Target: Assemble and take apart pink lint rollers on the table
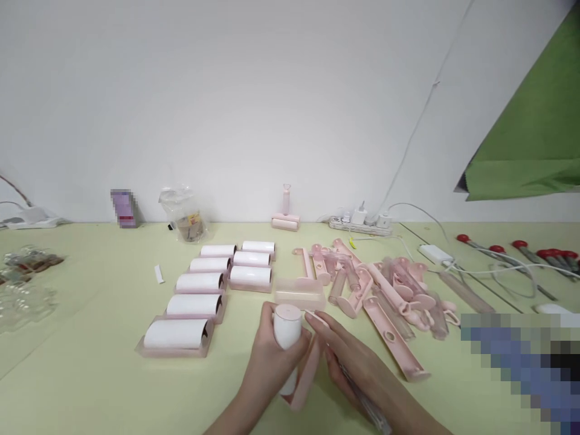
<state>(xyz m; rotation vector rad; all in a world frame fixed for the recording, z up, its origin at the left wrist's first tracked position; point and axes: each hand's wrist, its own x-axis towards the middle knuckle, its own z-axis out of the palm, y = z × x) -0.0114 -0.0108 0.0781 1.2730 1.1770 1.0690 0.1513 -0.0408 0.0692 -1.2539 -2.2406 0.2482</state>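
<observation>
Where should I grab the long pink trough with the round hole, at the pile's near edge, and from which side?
Probably across both long walls of the trough, between its hole and near end, coming from above. It lies open side up, walls exposed, and that half rests clear of the other pink parts.

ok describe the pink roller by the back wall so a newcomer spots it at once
Follow the white wall down to the back edge of the green table. Near the middle, between the clear bag and the power strip, is the pink roller. Unlike the loose pink parts nearer you, it stands with its handle up.
</observation>
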